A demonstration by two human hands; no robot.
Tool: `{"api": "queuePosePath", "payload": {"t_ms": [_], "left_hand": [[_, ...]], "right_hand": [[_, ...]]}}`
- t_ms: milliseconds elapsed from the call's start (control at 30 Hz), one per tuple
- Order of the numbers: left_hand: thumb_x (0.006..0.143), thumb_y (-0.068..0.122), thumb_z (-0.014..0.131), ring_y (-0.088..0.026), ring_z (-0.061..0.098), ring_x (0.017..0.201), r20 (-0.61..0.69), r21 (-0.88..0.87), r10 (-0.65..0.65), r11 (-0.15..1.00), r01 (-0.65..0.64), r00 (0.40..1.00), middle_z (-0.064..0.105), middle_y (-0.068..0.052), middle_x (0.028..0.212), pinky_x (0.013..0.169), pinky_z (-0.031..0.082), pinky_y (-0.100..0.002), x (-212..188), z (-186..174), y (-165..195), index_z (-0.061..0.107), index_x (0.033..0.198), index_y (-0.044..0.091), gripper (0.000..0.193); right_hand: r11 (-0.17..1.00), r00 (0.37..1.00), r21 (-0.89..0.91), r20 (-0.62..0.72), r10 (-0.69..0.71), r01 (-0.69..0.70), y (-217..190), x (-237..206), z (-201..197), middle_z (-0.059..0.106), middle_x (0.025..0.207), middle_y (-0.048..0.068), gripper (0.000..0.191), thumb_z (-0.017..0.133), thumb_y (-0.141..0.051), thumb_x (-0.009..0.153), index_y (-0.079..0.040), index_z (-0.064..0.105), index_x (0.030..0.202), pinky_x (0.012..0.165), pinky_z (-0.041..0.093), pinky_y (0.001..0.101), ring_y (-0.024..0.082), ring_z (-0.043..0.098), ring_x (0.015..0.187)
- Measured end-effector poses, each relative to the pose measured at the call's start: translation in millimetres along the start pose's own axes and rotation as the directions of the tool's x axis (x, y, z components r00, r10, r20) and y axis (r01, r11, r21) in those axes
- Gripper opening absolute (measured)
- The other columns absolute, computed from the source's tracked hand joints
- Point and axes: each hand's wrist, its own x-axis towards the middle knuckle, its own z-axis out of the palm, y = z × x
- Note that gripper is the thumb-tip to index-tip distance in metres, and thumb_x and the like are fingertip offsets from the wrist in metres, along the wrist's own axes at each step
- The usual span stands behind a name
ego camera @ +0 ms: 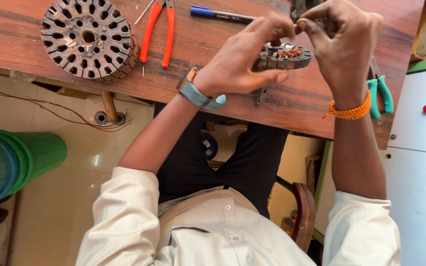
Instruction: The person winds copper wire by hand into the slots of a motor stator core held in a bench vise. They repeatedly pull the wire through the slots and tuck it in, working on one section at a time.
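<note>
A small round metal stator [292,58] with copper winding on top lies on the wooden table [198,74]. My left hand [242,61], with a watch on the wrist, is cupped around its left side and grips it. My right hand [343,47], an orange thread band on the wrist, hovers over its right side. That hand's thumb and forefinger are pinched together just above the stator, next to my left forefinger. What they pinch is very thin, seemingly copper wire.
A larger bare stator core [88,38] lies at the table's far left. Orange-handled pliers [156,32] and a blue-capped marker [218,15] lie beyond it. Teal-handled pliers [381,91] sit right of my wrist. A green bin [25,160] stands on the floor; a white cabinet [420,148] is at right.
</note>
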Motion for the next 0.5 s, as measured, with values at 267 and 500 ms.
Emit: {"api": "queuePosePath", "payload": {"t_ms": [267, 500], "left_hand": [[0.103, -0.001, 0.071, -0.013, 0.07, 0.111, 0.132, -0.628, -0.262, 0.724, 0.285, 0.956, 0.054, -0.004, 0.132, 0.1, 0.061, -0.026, -1.6, -8.1, -26.0, 0.028, 0.149, 0.015, 0.064], [0.108, -0.01, 0.07, -0.013, 0.072, 0.114, 0.137, -0.579, -0.169, 0.786, 0.217, 0.976, 0.056, -0.003, 0.131, 0.103, 0.063, -0.028, -16.5, -3.0, -40.6, 0.048, 0.137, 0.007, 0.04]], "right_hand": [[0.978, 0.972, -0.027, 0.114, 0.207, -0.205, -51.2, 8.4, -14.4, 0.06, 0.071, 0.003, 0.006, 0.081, 0.003, 0.097, 0.0, 0.077, 0.1, 0.052, 0.029, 0.0263, 0.005, 0.044, 0.058], [0.961, 0.951, 0.014, 0.151, 0.27, -0.275, -83.8, -24.2, -7.4, 0.064, 0.07, -0.002, 0.005, 0.081, 0.0, 0.102, -0.003, 0.077, 0.101, 0.048, 0.027, 0.0236, 0.0, 0.047, 0.055]]}}
